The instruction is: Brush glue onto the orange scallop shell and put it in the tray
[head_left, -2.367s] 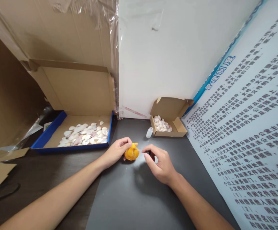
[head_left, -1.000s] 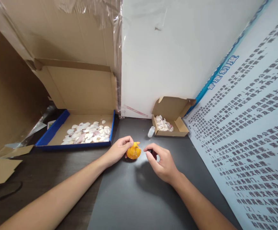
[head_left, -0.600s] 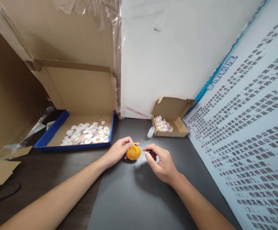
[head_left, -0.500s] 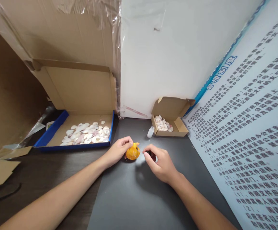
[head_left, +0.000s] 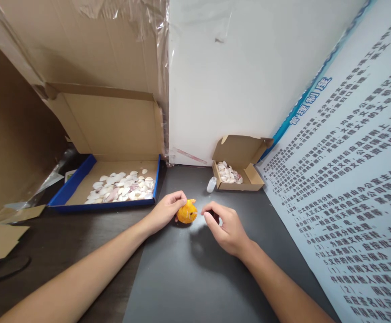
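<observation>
My left hand (head_left: 169,210) is closed on an orange shell piece (head_left: 186,214), which has a ribbed edge and a small dark spot on its right side. It is held just above or against the grey mat; I cannot tell which. Right of it, my right hand (head_left: 225,226) has thumb and forefinger pinched together, a small gap away from the orange shell piece. A tiny pale bit shows at those fingertips, too small to name. Something dark is partly visible behind the curled fingers.
A small translucent bottle (head_left: 211,184) stands ahead of my hands. Beside it, an open cardboard box (head_left: 256,178) contains white shells (head_left: 229,173). A larger blue-edged box (head_left: 106,207) with many pale shells (head_left: 124,186) lies at left. A printed sheet (head_left: 343,179) rises on the right.
The orange shell piece is turned slightly in my left hand. My right hand stays nearly in place, and less of the dark thing behind its fingers shows.
</observation>
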The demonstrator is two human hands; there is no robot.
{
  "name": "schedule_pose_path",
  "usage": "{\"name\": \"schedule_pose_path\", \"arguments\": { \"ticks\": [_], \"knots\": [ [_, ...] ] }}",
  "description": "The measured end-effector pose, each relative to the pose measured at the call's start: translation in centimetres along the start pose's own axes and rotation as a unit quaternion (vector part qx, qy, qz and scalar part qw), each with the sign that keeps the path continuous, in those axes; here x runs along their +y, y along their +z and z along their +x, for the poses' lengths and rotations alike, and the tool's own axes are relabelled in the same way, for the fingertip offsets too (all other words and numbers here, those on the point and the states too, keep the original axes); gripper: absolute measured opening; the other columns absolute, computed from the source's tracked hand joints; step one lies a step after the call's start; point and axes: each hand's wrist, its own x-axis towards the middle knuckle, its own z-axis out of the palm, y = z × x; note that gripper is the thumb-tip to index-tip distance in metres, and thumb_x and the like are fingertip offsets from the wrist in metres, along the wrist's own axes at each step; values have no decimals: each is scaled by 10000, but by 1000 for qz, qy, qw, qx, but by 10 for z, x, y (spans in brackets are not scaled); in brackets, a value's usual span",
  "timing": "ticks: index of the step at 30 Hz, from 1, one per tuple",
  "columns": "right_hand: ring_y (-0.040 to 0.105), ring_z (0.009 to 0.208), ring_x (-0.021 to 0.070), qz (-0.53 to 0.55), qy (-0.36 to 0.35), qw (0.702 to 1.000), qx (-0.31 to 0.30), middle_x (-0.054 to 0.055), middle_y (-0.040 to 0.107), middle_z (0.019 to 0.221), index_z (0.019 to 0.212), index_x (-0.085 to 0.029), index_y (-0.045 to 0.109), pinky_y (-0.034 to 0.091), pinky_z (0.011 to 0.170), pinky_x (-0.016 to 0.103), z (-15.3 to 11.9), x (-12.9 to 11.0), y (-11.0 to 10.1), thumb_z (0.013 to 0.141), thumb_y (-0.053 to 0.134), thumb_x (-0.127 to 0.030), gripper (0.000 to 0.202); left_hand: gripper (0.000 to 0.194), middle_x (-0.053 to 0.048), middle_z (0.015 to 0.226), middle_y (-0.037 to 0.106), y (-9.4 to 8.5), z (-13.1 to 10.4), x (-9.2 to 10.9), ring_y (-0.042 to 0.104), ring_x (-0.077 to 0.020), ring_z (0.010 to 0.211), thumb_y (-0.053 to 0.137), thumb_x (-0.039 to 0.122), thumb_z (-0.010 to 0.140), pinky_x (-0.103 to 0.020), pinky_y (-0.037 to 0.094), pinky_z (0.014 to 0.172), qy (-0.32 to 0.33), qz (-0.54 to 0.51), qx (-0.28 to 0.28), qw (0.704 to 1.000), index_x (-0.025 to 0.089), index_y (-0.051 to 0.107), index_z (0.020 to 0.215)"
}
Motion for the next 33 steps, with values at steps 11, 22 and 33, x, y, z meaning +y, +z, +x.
{"name": "schedule_pose_path", "arguments": {
  "ticks": [11,22,33],
  "knots": [
    [511,577,120,11,-12,1000,16,3,611,719,898,-187,618,395,577,224,0,0,0,921,469,-247,161,267,46,591,506,-1,1,-2,456,-80,467,573,414,810,-176,360,429,7,6,0,1000,186,457,732],
    [514,600,125,15,-9,1000,13,15,630,773,933,-196,610,400,589,230,0,0,-1,927,465,-262,159,271,45,587,504,0,0,-1,449,-81,465,580,414,809,-177,350,432,7,-1,4,1000,188,454,728],
    [513,602,123,-9,2,1000,3,0,623,757,905,-197,605,381,602,231,1,0,-1,935,454,-249,163,278,40,601,498,1,-1,1,457,-83,478,586,416,809,-174,337,435,8,8,7,1000,187,457,718]
  ]
}}
